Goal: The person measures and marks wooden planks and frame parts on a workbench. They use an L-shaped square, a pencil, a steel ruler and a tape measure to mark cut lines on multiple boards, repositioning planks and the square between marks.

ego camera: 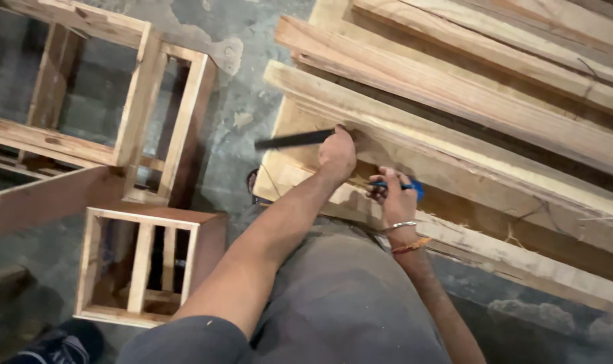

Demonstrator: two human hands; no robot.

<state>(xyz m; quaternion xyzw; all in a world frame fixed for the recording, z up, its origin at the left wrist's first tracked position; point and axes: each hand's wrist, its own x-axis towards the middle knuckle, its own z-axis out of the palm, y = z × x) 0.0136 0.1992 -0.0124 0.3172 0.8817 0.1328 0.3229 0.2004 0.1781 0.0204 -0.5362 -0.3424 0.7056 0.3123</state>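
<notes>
My left hand (337, 152) is closed on a dark flat metal blade (293, 140), like a ruler or a square, and presses it against the end of a long pale wooden plank (455, 145). The blade sticks out to the left over the floor. My right hand (395, 199), with a metal bangle and an orange thread on the wrist, holds a blue marker (414, 187) against the lower plank (495, 249), just right of the left hand.
More rough planks (495, 61) are stacked slantwise at the upper right. Open wooden frames (141, 266) and a larger frame (84, 87) stand on the grey concrete floor at the left. A dark shoe (57, 345) shows at the bottom left.
</notes>
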